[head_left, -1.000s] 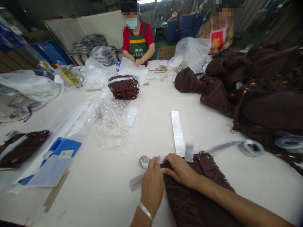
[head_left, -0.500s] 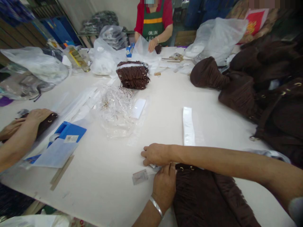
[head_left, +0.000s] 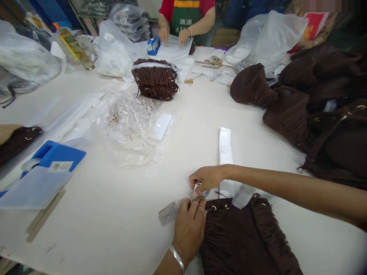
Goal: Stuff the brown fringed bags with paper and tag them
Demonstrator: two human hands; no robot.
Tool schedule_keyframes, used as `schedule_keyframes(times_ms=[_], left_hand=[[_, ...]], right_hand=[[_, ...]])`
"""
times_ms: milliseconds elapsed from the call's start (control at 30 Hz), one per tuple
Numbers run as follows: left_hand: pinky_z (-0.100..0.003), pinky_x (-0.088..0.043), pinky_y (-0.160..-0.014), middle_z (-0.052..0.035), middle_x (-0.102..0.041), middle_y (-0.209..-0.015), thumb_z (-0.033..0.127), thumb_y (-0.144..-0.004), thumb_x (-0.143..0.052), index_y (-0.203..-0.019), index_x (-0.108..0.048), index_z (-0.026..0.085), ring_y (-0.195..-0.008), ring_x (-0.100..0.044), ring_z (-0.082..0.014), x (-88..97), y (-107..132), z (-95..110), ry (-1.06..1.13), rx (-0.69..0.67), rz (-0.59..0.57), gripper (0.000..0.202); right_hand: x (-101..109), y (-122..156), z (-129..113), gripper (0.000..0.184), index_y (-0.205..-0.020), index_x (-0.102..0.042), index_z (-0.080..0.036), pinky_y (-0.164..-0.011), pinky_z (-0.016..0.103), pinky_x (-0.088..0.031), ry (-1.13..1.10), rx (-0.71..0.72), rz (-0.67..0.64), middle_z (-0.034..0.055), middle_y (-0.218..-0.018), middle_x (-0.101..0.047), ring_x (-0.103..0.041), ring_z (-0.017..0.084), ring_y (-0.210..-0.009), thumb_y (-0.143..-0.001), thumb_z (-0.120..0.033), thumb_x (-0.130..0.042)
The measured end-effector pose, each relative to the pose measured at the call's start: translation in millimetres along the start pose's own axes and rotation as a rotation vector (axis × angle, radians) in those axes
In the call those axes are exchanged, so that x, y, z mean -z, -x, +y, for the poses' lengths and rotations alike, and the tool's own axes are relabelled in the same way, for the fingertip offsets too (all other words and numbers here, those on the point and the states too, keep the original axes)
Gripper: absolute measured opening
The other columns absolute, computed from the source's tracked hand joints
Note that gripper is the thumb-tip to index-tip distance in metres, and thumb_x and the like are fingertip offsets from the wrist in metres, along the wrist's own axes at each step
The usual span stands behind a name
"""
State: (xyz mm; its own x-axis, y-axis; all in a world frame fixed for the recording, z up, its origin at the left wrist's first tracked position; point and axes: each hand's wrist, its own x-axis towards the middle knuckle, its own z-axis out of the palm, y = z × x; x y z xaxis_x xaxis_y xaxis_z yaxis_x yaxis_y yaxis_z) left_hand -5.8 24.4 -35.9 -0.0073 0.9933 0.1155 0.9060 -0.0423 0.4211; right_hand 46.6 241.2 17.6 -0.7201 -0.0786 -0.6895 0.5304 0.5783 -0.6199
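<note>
A dark brown fringed bag (head_left: 243,233) with gold rings along its top edge lies flat in front of me. My left hand (head_left: 189,223), with a silver bracelet at the wrist, is closed at its upper left corner. Beside those fingers lies a small clear-wrapped tag (head_left: 168,214). Just above, my right hand (head_left: 208,178) is closed on a small whitish wrapped piece (head_left: 196,188), its fingers almost meeting the left ones. A greyish translucent strip (head_left: 243,196) lies over the bag's top edge. My hands partly hide the corner.
White folded strips (head_left: 225,147) lie beyond my right arm. Clear plastic packets (head_left: 129,126) and another brown fringed bag (head_left: 156,80) are mid-table. Brown bags (head_left: 289,110) pile up at right. A blue tape dispenser (head_left: 59,154) is left; a co-worker (head_left: 187,23) stands opposite.
My right hand has drawn in from the left and closed on the whitish piece. The greyish strip on the bag now shows. The view has shifted; the co-worker opposite has both hands visible.
</note>
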Motion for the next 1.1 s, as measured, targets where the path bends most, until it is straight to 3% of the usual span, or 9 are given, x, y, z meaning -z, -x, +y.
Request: schedule_keyframes(times_ms=[200, 400, 500, 600, 700, 833, 933, 1100], left_hand=[[-0.043, -0.051, -0.089, -0.0087, -0.062, -0.113, 0.015, -0.092, -0.048, -0.122, -0.056, 0.018, -0.100, -0.055, -0.0233, -9.3, -1, -7, 0.048, -0.063, -0.016, 0.031], [-0.043, -0.050, -0.088, -0.0076, -0.063, -0.112, 0.014, -0.093, -0.045, -0.118, -0.057, 0.018, -0.099, -0.055, -0.0222, -15.7, -4, -10, 0.135, -0.092, -0.092, 0.028], [-0.042, -0.049, -0.086, -0.0064, -0.064, -0.108, 0.013, -0.093, -0.044, -0.113, -0.059, 0.019, -0.095, -0.054, -0.0217, -9.9, -6, -9, 0.201, -0.058, -0.116, 0.026], [-0.040, -0.047, -0.085, -0.0050, -0.064, -0.107, 0.011, -0.092, -0.046, -0.111, -0.060, 0.021, -0.096, -0.053, -0.0213, 2.8, -9, -6, 0.310, 0.025, -0.068, 0.026], [-0.036, -0.046, -0.081, -0.0036, -0.065, -0.111, 0.010, -0.090, -0.050, -0.109, -0.063, 0.024, -0.095, -0.052, -0.0200, 15.0, -12, -3, 0.378, 0.038, 0.007, 0.026], [-0.030, -0.044, -0.073, -0.0039, -0.064, -0.100, 0.009, -0.088, -0.052, -0.103, -0.066, 0.024, -0.085, -0.052, -0.0173, 20.2, -14, -1, 0.425, -0.007, 0.104, 0.025], [-0.030, -0.044, -0.072, -0.0046, -0.058, -0.092, 0.012, -0.089, -0.050, -0.096, -0.065, 0.023, -0.084, -0.052, -0.0170, 18.0, -14, -1, 0.469, 0.073, 0.065, 0.020], [-0.034, -0.046, -0.081, -0.0073, -0.052, -0.100, 0.019, -0.092, -0.044, -0.091, -0.062, 0.022, -0.096, -0.051, -0.0192, 15.6, -17, 2, 0.545, 0.167, 0.008, 0.018]], right_hand=[[7, -3, 6, 0.036, -0.096, -0.067, -0.018, -0.060, 0.020, -0.035, 0.029, 0.025, 0.004, -0.0028, -0.078, -0.061, -0.053, 0.012, -0.071, -0.072, -0.044, -0.073], [4, 12, 36, 0.040, -0.097, -0.067, -0.019, -0.057, 0.020, -0.034, -0.075, 0.045, 0.019, -0.0043, -0.074, -0.060, -0.052, 0.011, -0.068, -0.072, -0.050, -0.071], [0, 16, 42, 0.042, -0.101, -0.067, -0.019, -0.058, 0.021, -0.034, -0.035, 0.079, 0.078, -0.0028, -0.076, -0.062, -0.053, 0.012, -0.068, -0.076, -0.052, -0.069], [2, 26, 37, 0.034, -0.107, -0.067, -0.020, -0.063, 0.022, -0.035, 0.089, 0.167, 0.133, 0.0012, -0.083, -0.065, -0.056, 0.014, -0.073, -0.085, -0.045, -0.060], [11, 35, 26, 0.029, -0.112, -0.066, -0.020, -0.067, 0.024, -0.037, 0.153, 0.226, 0.059, 0.0038, -0.090, -0.066, -0.057, 0.016, -0.079, -0.087, -0.033, -0.060], [17, 31, 22, 0.039, -0.114, -0.065, -0.018, -0.070, 0.023, -0.040, -0.001, 0.157, -0.036, 0.0019, -0.095, -0.067, -0.059, 0.015, -0.082, -0.076, -0.025, -0.071], [10, 26, 29, 0.042, -0.109, -0.065, -0.016, -0.067, 0.021, -0.041, -0.149, 0.072, -0.099, -0.0013, -0.089, -0.066, -0.059, 0.013, -0.079, -0.070, -0.023, -0.075], [6, 27, 39, 0.052, -0.102, -0.060, -0.014, -0.061, 0.020, -0.043, -0.371, -0.075, -0.261, -0.0033, -0.080, -0.064, -0.060, 0.013, -0.072, -0.060, -0.034, -0.083]])
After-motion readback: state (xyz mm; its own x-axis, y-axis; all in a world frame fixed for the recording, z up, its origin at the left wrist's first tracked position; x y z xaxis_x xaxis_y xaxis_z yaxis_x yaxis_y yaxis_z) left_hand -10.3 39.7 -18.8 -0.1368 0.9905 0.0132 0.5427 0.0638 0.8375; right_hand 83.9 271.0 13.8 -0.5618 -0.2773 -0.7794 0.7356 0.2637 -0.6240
